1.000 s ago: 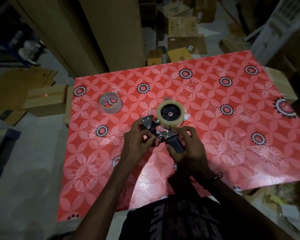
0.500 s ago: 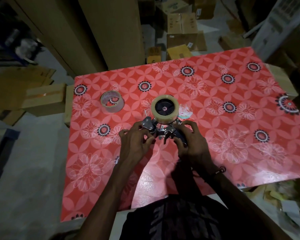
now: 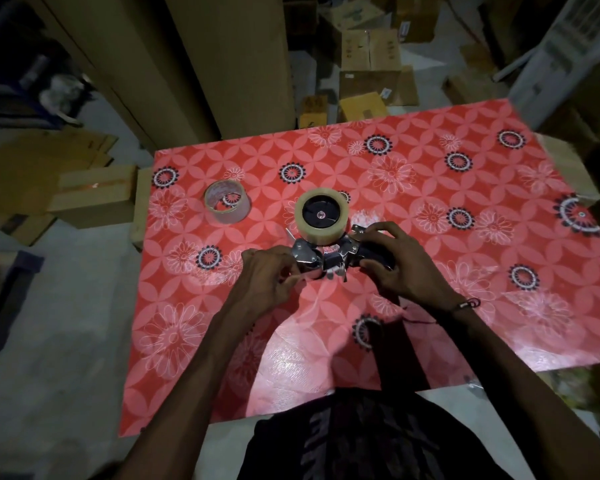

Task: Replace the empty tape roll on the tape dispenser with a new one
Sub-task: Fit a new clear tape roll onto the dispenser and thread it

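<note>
A metal tape dispenser (image 3: 326, 259) lies on its side near the middle of the red flowered table (image 3: 465, 306). A full roll of clear tape (image 3: 321, 216) sits on its black hub, facing up. My left hand (image 3: 269, 275) pinches the dispenser's front end by the roller and blade, where a thin strip of tape seems to run between the fingers. My right hand (image 3: 395, 268) wraps the dark handle. The empty tape core (image 3: 226, 201), a thin pale ring, stands apart on the table to the left.
Tall cardboard sheets (image 3: 194, 64) lean behind the table's far left corner. Several cardboard boxes (image 3: 371, 53) sit on the floor beyond the far edge, and more boxes (image 3: 90, 192) lie beside the left edge. Grey floor lies to the left.
The dispenser has turned and slid a little left, so the handle points right rather than toward me. Both hands have stayed on it, and the camera has tilted slightly.
</note>
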A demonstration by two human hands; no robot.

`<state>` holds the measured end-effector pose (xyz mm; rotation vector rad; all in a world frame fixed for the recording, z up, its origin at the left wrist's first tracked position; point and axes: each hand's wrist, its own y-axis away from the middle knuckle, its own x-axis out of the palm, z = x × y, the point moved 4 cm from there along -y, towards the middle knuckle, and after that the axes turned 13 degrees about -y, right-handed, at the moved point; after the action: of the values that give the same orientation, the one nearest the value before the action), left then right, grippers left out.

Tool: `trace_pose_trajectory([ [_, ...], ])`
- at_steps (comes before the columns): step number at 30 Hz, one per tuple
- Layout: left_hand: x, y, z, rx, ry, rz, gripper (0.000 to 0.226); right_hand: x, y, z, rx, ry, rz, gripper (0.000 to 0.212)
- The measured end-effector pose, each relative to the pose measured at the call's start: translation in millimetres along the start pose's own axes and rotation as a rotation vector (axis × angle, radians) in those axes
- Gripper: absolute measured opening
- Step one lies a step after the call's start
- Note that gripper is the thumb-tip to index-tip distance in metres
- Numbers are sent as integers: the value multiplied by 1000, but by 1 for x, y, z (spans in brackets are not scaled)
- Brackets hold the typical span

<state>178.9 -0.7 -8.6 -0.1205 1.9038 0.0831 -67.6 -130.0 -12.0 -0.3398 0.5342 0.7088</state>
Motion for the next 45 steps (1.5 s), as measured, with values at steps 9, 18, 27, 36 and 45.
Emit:
trace_pose_trajectory([
  [9,0,2,0,-34,-19,-14,9,-8,-6,-3,-12,6,67,81],
  [18,3,4,6,-46,50,-10,8,3,-3,9,35,35,-89,80],
  [27,4,2,7,14,69,-22,11,22,-2,20,79,146,-188,67],
  [36,-7,5,16,149,157,-29,15,5,8,6,43,-117,-94,57],
  [45,-14,40,16,-342,424,-345,16,-17,9,-1,150,-285,-178,37],
])
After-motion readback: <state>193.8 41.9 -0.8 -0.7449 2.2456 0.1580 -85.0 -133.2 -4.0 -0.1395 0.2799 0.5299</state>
